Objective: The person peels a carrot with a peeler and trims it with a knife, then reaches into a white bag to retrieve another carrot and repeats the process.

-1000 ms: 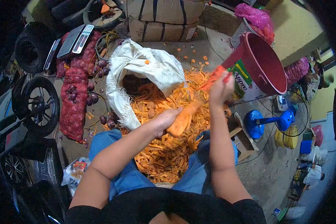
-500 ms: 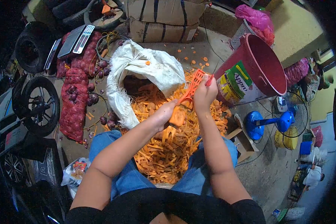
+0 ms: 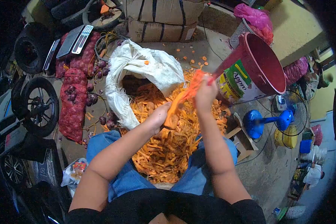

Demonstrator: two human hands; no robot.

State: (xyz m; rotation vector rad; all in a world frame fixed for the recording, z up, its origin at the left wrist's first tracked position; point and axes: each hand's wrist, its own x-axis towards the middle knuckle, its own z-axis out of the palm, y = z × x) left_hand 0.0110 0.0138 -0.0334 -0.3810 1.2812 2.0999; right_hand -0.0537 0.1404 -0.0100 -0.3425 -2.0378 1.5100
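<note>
My left hand (image 3: pixel 160 115) is closed round an orange carrot (image 3: pixel 172 114), which slants up to the right over the heap. In my right hand (image 3: pixel 207 93) is an orange-red peeler (image 3: pixel 195 84), blurred by motion, at the carrot's upper end. Below both hands, between my knees, lies a big heap of orange peelings (image 3: pixel 160 153). A white woven sack (image 3: pixel 120 93) stands open behind the heap, with peelings in its mouth.
A tilted red bucket (image 3: pixel 246 71) stands at the right, near a blue fan (image 3: pixel 254 125) and an open cardboard box (image 3: pixel 244 143). Red net bags of onions (image 3: pixel 72 112), a scale (image 3: pixel 69 42) and a motorcycle wheel (image 3: pixel 39 106) are at the left.
My right hand and the peeler have moved slightly, and the peeler is now blurred. My left hand has shifted a little left, and the carrot is turned more upright.
</note>
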